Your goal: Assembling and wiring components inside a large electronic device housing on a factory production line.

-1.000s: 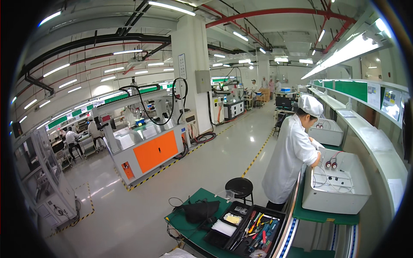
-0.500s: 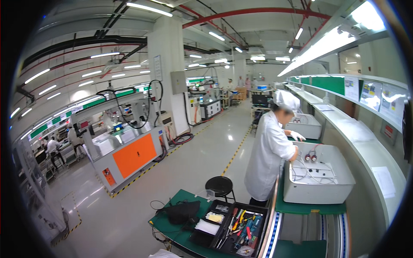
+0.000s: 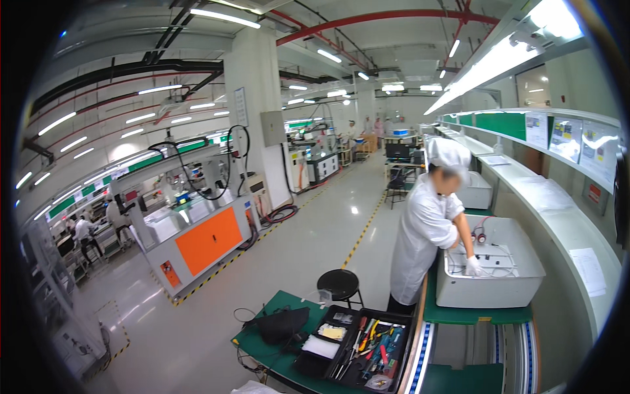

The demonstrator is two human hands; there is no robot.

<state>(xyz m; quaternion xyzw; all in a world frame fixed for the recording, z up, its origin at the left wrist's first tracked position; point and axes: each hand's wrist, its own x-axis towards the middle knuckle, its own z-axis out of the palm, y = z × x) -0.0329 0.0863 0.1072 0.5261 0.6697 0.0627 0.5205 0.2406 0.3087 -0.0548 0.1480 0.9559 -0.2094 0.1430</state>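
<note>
Neither of my hands shows in the head view. A bit of white cloth (image 3: 254, 388), perhaps my sleeve, comes in at the lower edge. Closest to it is a green-topped table (image 3: 262, 352) carrying a black tool case (image 3: 350, 351). Screwdrivers, pliers and other hand tools (image 3: 377, 348) lie in its right side, with white and yellowish small items on the left. A black cloth bag (image 3: 283, 323) rests beside the case. To the right, a co-worker in white (image 3: 423, 226) reaches a gloved hand (image 3: 474, 266) into a large white housing (image 3: 489, 289) with cables inside.
The housing sits on a green board (image 3: 476, 314) over a conveyor line (image 3: 420, 368). A black round stool (image 3: 338, 284) stands behind the table. Shelving (image 3: 564, 223) runs along the right wall. A machine with an orange door (image 3: 209, 241) stands across the aisle at left.
The co-worker has turned from the farther housing toward the nearer one and put a gloved hand into it. My view has shifted slightly.
</note>
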